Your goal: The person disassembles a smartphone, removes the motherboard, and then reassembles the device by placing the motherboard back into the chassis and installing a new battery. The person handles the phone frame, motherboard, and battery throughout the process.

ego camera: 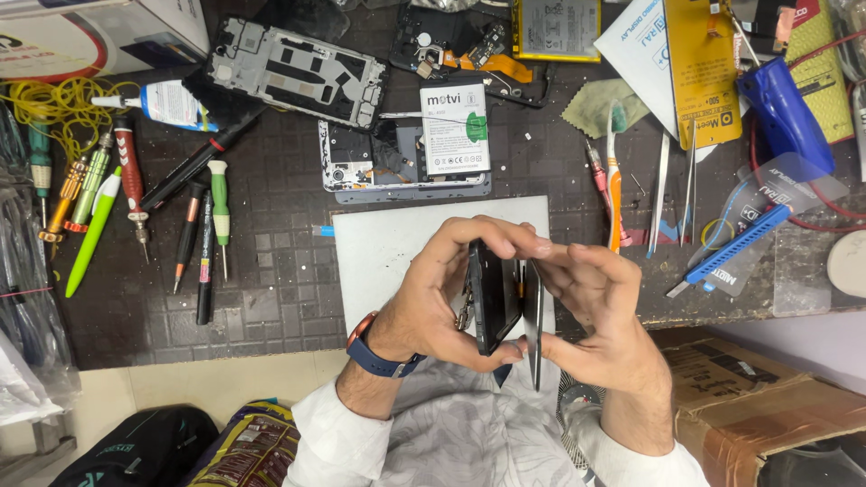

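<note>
One dark phone body (492,298) stands on edge above the white mat (379,252), pinched in the curled fingers of the left hand (442,302). The right hand (600,302) grips one thin panel (534,320) just beside it. Two opened phone frames (298,72) lie beyond, and one white battery (454,129).

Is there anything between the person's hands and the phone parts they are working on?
Nothing visible. The left hand grips the dark phone body directly, and the right hand holds the thin panel beside it, above the white mat.
</note>
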